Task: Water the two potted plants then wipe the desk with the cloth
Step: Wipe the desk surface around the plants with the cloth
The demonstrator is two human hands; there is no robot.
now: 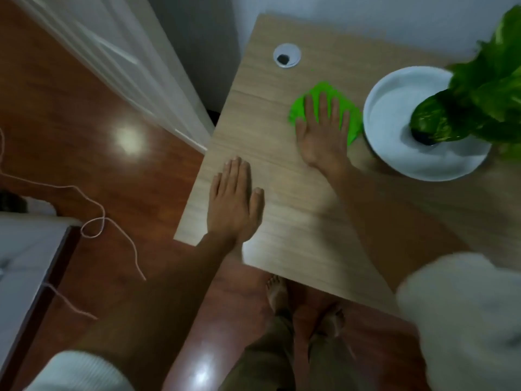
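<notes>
Green cloth [327, 114] lies on the wooden surface [296, 221] beside the white pot [423, 162]. Your right hand [321, 131] presses it flat, fingers spread, gripping nothing, probably for wiping. Your left hand [234, 201] rests open and empty nearby, likely bracing you.

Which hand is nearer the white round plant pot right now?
Right. The right hand lies flat on the bright green cloth just left of the white round plant pot; the left hand rests flat near the desk's left edge, farther away.
</notes>
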